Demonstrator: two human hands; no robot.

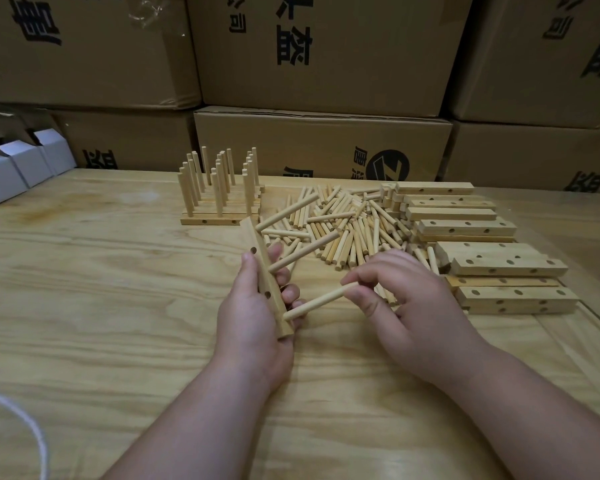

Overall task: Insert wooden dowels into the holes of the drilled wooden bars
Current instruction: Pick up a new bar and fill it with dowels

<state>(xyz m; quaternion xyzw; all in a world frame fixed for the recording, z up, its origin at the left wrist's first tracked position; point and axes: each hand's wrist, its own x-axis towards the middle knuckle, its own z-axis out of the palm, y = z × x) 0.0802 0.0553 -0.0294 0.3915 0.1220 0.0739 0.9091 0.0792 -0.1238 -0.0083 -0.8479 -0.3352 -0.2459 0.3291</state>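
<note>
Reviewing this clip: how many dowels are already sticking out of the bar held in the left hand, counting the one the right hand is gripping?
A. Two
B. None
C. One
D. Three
D. The bar gripped by the left hand has three dowels projecting to its right: an upper one, a middle one, and the lowest dowel, whose free end the right hand pinches.

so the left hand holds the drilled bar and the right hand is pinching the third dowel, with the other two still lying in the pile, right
Not quite. The head view shows the other two dowels already stuck into the drilled bar that the left hand holds. The right hand pinches the third dowel at the bar.
</note>
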